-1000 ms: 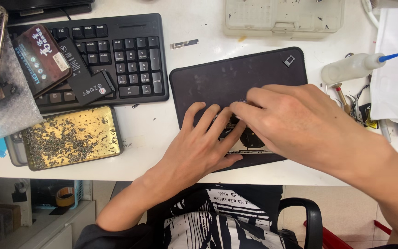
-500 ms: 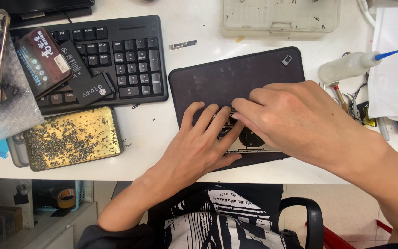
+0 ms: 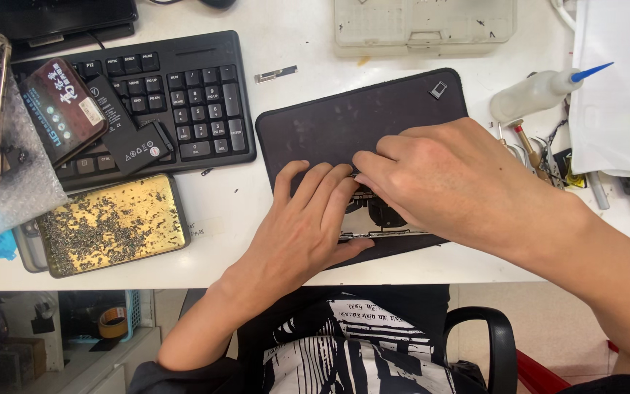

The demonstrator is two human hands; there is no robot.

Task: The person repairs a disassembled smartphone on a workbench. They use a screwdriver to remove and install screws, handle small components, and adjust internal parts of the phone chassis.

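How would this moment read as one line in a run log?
left hand: flat on device | right hand: fingertips on device | device: on dark mat | keyboard: left of mat

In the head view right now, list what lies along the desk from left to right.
Bubble wrap → gold tray of tiny screws → left hand → right hand on the dark mat → squeeze bottle with blue nozzle.

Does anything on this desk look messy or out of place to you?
Yes. Flat black battery packs and a dark box lie on the black keyboard, covering keys. A gold tray left of the left hand is strewn with tiny dark bits. Both hands, the right hand included, cover a small opened device on the dark mat.
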